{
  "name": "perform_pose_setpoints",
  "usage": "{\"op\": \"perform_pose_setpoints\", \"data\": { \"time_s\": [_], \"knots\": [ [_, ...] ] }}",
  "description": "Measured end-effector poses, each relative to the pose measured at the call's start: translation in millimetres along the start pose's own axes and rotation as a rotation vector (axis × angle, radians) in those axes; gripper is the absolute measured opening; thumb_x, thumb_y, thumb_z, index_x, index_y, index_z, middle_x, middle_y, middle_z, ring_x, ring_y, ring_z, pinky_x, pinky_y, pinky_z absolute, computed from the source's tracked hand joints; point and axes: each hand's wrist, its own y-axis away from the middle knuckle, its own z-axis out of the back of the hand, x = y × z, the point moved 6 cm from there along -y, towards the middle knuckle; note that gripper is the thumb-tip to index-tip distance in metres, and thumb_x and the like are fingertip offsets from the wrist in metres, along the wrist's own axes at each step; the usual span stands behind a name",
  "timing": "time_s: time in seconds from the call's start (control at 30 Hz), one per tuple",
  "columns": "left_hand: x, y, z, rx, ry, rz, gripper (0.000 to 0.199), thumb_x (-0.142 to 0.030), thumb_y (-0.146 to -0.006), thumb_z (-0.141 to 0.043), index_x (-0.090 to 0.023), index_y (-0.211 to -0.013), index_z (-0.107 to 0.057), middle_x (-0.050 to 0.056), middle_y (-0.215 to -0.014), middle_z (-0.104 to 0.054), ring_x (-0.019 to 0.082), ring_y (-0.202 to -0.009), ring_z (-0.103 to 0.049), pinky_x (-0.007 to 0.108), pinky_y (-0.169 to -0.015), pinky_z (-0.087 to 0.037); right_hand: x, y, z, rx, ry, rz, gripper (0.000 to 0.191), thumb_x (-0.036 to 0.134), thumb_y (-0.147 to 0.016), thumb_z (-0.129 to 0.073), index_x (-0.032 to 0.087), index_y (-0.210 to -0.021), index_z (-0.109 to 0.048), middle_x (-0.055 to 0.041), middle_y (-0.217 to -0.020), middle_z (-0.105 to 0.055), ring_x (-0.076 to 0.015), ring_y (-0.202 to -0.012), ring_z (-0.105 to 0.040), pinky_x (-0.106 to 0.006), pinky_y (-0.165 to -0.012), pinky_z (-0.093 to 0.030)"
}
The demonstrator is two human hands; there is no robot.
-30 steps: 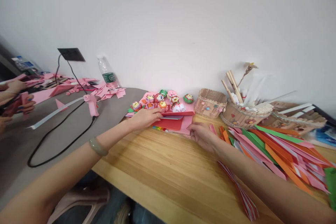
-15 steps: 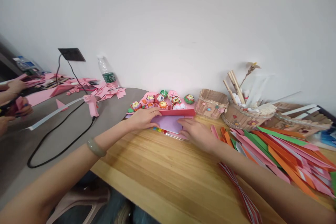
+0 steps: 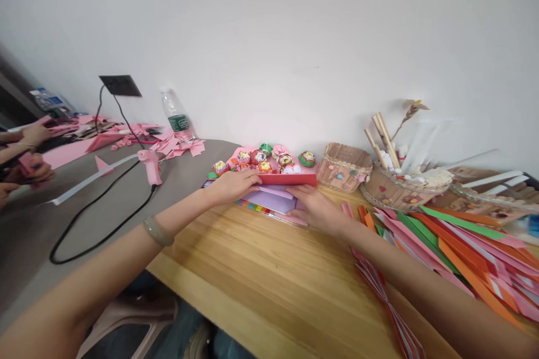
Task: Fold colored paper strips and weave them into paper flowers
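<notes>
My left hand (image 3: 236,186) rests at the left end of a red paper sheet (image 3: 288,179), its fingers pressed on the sheet's edge. My right hand (image 3: 314,207) grips the right side of a purple paper (image 3: 269,199), which lies just in front of the red sheet. Under the papers, a packet with a multicoloured edge (image 3: 261,209) shows on the wooden table. Right behind the red sheet, several round folded paper flowers (image 3: 264,167) sit on pink paper.
On the right stand a small wooden basket (image 3: 343,171), a second basket (image 3: 404,193) holding sticks, and many paper strips (image 3: 446,241). Leftward are a pink glue gun (image 3: 150,167) with its cord, a bottle (image 3: 177,118), pink scraps and another person's hands (image 3: 36,171).
The near part of the red sheet and the purple paper have been lifted slightly, and more of the coloured edge shows. The view has shifted a little to the left.
</notes>
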Motion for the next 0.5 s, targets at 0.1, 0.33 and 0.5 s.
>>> {"op": "perform_pose_setpoints", "data": {
  "time_s": [0.1, 0.33, 0.5],
  "knots": [
    [1, 0, 0.6, 0.001, -0.007, 0.006, 0.030, -0.035, -0.091, -0.030, -0.017, -0.104, -0.050, 0.007, -0.114, -0.057, 0.016, -0.098, -0.058, 0.025, -0.071, -0.049, -4, -4, -4, -0.011, -0.033, 0.007, 0.030, 0.030, -0.086, -0.051, 0.017, -0.113, -0.052, -0.0078, -0.117, -0.053, -0.0207, -0.099, -0.054, -0.043, -0.083, -0.045],
    [1, 0, 4.3, -0.003, -0.017, 0.025, 0.029, -0.036, -0.090, -0.034, -0.017, -0.104, -0.049, 0.009, -0.119, -0.055, 0.018, -0.106, -0.054, 0.027, -0.076, -0.049, -17, -12, -11, 0.016, -0.130, 0.019, 0.028, 0.029, -0.086, -0.051, 0.016, -0.111, -0.053, -0.0071, -0.112, -0.055, -0.0188, -0.094, -0.057, -0.040, -0.078, -0.048],
    [1, -1, 3.9, 0.003, -0.017, 0.026, 0.028, -0.036, -0.089, -0.035, -0.017, -0.106, -0.049, 0.008, -0.122, -0.053, 0.017, -0.109, -0.053, 0.027, -0.080, -0.048, -20, -13, -11, 0.021, -0.188, 0.020, 0.027, 0.029, -0.087, -0.051, 0.017, -0.111, -0.053, -0.0071, -0.112, -0.056, -0.0184, -0.093, -0.057, -0.039, -0.078, -0.048]
  ]
}}
